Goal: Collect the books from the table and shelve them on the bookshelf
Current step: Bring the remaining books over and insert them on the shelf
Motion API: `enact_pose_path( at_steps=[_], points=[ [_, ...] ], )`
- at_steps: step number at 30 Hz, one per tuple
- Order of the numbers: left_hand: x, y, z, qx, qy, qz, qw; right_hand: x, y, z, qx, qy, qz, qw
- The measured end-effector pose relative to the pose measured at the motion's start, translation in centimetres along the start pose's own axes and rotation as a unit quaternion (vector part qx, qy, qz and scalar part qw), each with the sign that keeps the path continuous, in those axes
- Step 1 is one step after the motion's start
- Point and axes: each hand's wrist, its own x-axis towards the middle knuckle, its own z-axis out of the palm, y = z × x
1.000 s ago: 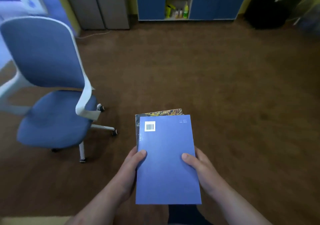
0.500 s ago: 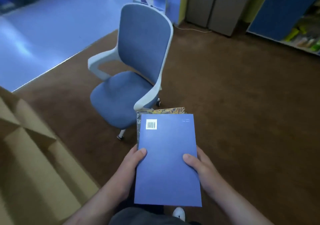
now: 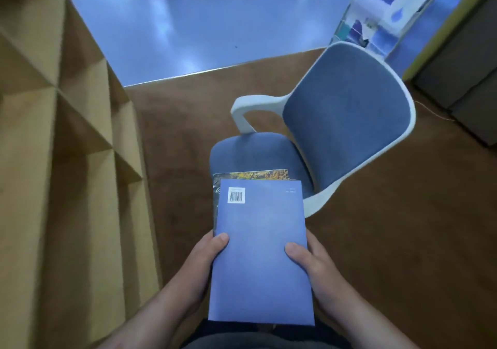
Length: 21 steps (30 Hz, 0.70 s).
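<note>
Blue cover on top: a blue book [image 3: 259, 254] lies flat, back cover up, white barcode sticker [image 3: 236, 195] at its far left corner. Under it, a second book [image 3: 252, 175] with a dark, yellow-patterned cover; only its far edge and a strip down the left side show. How many books are in the stack beyond these two, cannot tell.

Left hand [image 3: 200, 265] grips the stack's left edge, thumb pressed on the blue cover, fingers curled underneath out of view. Right hand [image 3: 313, 266] mirrors it on the right edge, thumb lying on top of the cover, fingers hidden below. Both hands clenched on the stack, held low in front of the body, level, long edge pointing away.

Wooden bookshelf [image 3: 61, 160] on the left, light tan, open square compartments seen from a steep angle; the ones in view look bare. Stack is near it but apart.

Blue office chair [image 3: 347, 125] with white frame stands just beyond the books, on brown carpet [image 3: 403, 241]. Pale blue glossy floor [image 3: 201, 23] farther off.
</note>
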Motion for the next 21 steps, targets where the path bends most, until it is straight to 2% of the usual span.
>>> enact_pose_path(
  at_steps=[7,13,15,18,21],
  points=[
    [0.2,2.8,-0.9,-0.097,0.145,0.045,0.984,7.7,-4.7,2.2,-0.077,-0.144,0.028,0.986],
    [-0.4,4.0,0.7,-0.202,0.252,0.071,0.944,13.4,-7.9,4.1,-0.141,-0.274,0.048,0.95],
    [-0.4,4.4,1.4,-0.249,0.285,0.07,0.923,15.0,-8.2,5.0,-0.151,-0.313,0.056,0.936],
    [-0.4,4.6,1.2,-0.349,0.335,0.071,0.872,16.5,-8.2,6.8,-0.175,-0.355,0.067,0.916],
    [-1.0,4.4,-0.3,-0.399,0.375,0.082,0.833,17.5,-7.8,9.3,-0.194,-0.384,0.084,0.899]
  ],
)
